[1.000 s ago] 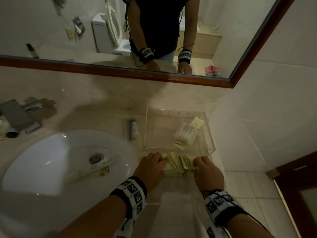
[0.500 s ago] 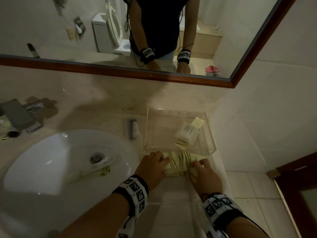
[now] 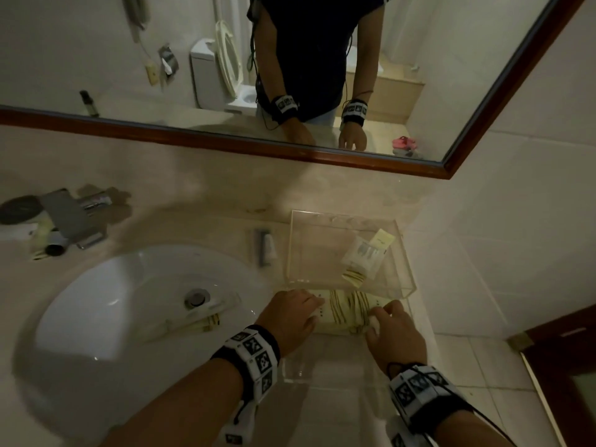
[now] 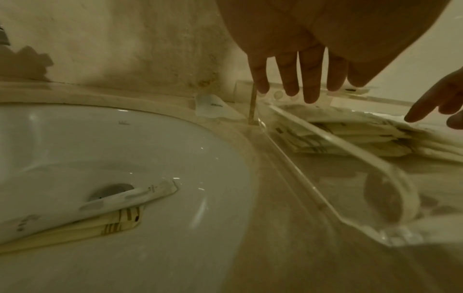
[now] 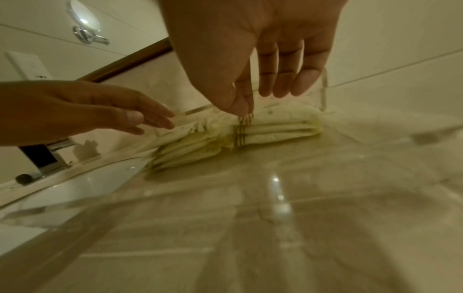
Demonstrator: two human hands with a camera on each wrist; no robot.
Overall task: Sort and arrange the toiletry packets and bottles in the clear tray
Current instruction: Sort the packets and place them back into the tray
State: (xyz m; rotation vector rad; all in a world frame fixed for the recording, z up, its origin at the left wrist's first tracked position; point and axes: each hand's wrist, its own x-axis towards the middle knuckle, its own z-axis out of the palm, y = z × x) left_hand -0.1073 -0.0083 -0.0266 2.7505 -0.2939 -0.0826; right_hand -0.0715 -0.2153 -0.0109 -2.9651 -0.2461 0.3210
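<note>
Head: right hand [image 3: 392,330] farther over packets [image 3: 350,309]

Stack of flat cream paper packets [image 3: 348,309]: pale cream, bands of thin dark brown stripes. Clear acrylic tray [image 3: 407,259]: colourless, see-through. Small white sachet [image 3: 361,256] inside tray: grey print, yellow-and-brown striped end. Round white ceramic basin [image 3: 96,301]: glossy white. Stone desk [image 3: 209,227]: mottled beige. Wooden mirror frame [image 3: 193,138]: dark red-brown. Wrist bands [image 3: 254,356]: black, white squares with black marker patterns.
</note>
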